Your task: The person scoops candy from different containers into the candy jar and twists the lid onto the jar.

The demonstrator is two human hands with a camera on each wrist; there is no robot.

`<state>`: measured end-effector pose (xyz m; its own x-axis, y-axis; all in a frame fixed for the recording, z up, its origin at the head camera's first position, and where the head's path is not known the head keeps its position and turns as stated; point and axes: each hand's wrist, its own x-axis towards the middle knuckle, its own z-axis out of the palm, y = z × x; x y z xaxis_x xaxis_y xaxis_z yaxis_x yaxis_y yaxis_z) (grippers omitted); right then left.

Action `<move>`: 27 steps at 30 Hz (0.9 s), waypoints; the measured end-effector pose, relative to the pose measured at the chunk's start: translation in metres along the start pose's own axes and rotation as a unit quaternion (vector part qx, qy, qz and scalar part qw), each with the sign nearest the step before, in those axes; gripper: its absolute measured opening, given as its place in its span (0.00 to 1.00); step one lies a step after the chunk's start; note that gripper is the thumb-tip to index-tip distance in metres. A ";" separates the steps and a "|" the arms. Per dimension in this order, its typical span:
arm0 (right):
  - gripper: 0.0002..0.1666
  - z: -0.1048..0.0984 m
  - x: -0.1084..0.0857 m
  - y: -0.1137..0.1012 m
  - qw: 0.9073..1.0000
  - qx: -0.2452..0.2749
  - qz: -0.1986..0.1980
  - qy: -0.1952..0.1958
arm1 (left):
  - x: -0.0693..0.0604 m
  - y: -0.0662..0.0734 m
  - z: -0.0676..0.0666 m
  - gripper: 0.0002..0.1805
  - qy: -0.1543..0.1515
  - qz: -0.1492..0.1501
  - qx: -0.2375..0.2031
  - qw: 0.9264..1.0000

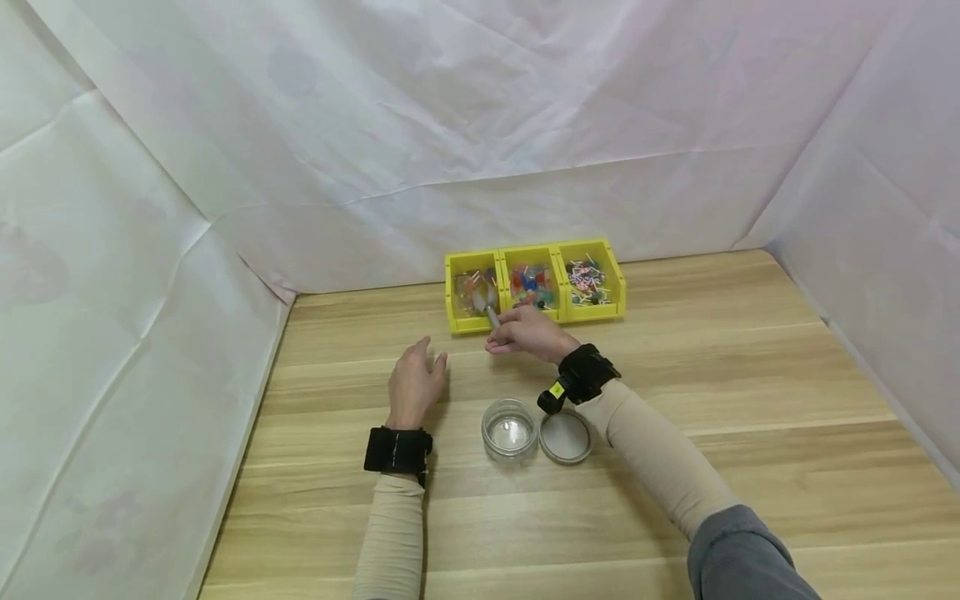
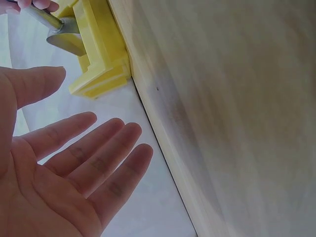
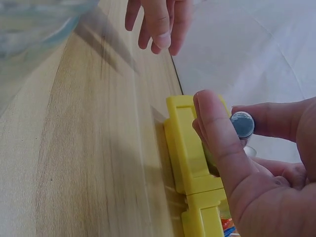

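The right hand point(image 1: 531, 332) pinches the handle of a metal scoop point(image 1: 491, 315) between thumb and fingers; the round handle end point(image 3: 243, 124) shows in the right wrist view. The scoop's head point(image 2: 66, 42) is at the left compartment of a yellow three-part bin point(image 1: 537, 323), which holds small items. Spread and relaxed, the left hand point(image 1: 415, 385) hovers over the table to the left, its palm point(image 2: 54, 192) holding nothing. A clear glass jar point(image 1: 510, 432) stands nearer the person, with a round lid point(image 1: 566, 437) lying beside it on the right.
Colourful small pieces point(image 1: 531, 283) fill the middle compartment, and thin striped pieces point(image 1: 587, 279) the right one. The wooden table point(image 1: 322, 517) meets white cloth point(image 1: 360, 108) behind the bin, with more cloth at both sides.
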<state>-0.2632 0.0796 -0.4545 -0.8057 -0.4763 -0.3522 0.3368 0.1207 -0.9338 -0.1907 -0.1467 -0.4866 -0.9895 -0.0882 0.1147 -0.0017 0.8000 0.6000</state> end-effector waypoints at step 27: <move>0.25 -0.020 -0.056 -0.003 0.998 -0.032 -0.051 -0.013 | 0.001 0.001 0.004 0.27 -0.008 0.008 -0.009 1.000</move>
<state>-0.2290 0.1235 -0.4330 -0.8211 -0.5111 -0.2540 0.2208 0.1260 -0.9671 -0.1922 -0.1439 -0.4891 -0.9915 -0.0654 0.1123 0.0171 0.7910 0.6115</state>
